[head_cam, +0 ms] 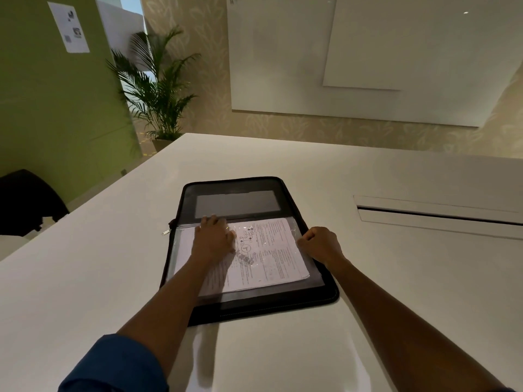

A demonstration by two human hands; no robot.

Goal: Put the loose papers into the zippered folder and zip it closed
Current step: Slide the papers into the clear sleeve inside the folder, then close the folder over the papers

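Observation:
A black zippered folder point(319, 295) lies open on the white table, its far flap flat with a grey pocket panel. Printed papers point(271, 256) lie in the near half, partly under a clear plastic sleeve. My left hand point(213, 239) rests flat on the left part of the papers, fingers straight and pointing away. My right hand point(321, 244) sits at the folder's right edge with fingers curled, gripping the edge of the sleeve or paper there. A zipper pull point(167, 231) sticks out at the folder's left side by the fold.
The white table point(113, 278) extends widely around the folder. A cable slot point(435, 215) is cut into it at the right. A dark chair point(28, 202) stands at the left, a potted palm point(158, 89) beyond the far corner.

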